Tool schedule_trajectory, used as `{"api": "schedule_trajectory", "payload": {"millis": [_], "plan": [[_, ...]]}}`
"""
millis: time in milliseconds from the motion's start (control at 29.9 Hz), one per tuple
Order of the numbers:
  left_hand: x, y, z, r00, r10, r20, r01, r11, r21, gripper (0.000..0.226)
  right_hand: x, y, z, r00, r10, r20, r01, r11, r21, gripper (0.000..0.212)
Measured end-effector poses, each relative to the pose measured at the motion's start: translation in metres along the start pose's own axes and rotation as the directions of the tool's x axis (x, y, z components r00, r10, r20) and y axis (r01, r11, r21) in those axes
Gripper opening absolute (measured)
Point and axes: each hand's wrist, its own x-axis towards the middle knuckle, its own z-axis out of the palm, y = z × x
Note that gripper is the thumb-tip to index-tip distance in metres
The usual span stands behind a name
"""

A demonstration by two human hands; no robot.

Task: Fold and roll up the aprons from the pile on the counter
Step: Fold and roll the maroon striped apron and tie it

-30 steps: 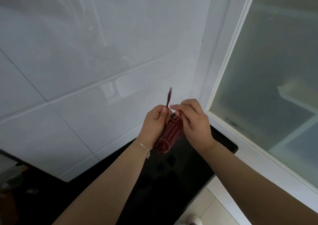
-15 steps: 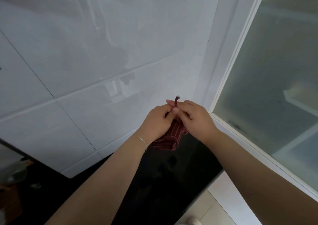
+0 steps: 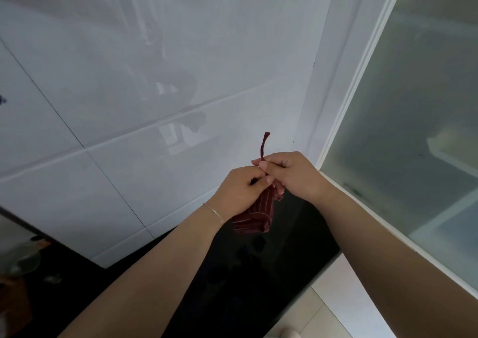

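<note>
A dark red apron with thin pale stripes, rolled into a tight bundle [image 3: 256,215], hangs in the air above the black counter [image 3: 258,273]. My left hand [image 3: 239,191] grips the upper end of the roll with curled fingers. My right hand [image 3: 289,174] pinches the apron's dark red strap [image 3: 263,146] just above the roll, and the strap's free end sticks up past my fingers. The top of the roll is hidden between my two hands. The pile of aprons is out of view.
A glossy white tiled wall [image 3: 129,130] rises behind the counter. A frosted glass window with a white frame [image 3: 388,105] stands at the right. Dim clutter [image 3: 23,260] sits at the far left of the counter. Pale floor tiles [image 3: 310,317] show below.
Both hands stayed together on the roll and lifted slightly. The strap end dropped behind my fingers half a second ago and now stands up again above my right hand.
</note>
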Motion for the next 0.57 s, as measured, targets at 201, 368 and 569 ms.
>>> {"api": "schedule_trajectory", "payload": {"millis": [201,368,569], "plan": [[0.003,0.002,-0.004,0.972,-0.210,-0.105,0.170,0.938,-0.302,0.027,-0.002,-0.001,-0.003,0.998,0.062,-0.033,-0.065,0.994,-0.093,0.022],[0.003,-0.001,-0.002,0.926,-0.376,0.033,0.318,0.730,-0.605,0.012,-0.006,-0.015,0.004,0.985,0.068,-0.159,-0.141,0.848,-0.511,0.026],[0.008,-0.007,-0.013,0.925,-0.362,0.116,0.346,0.677,-0.649,0.013,-0.010,0.016,0.012,0.950,-0.302,-0.080,0.205,0.796,-0.570,0.015]]}}
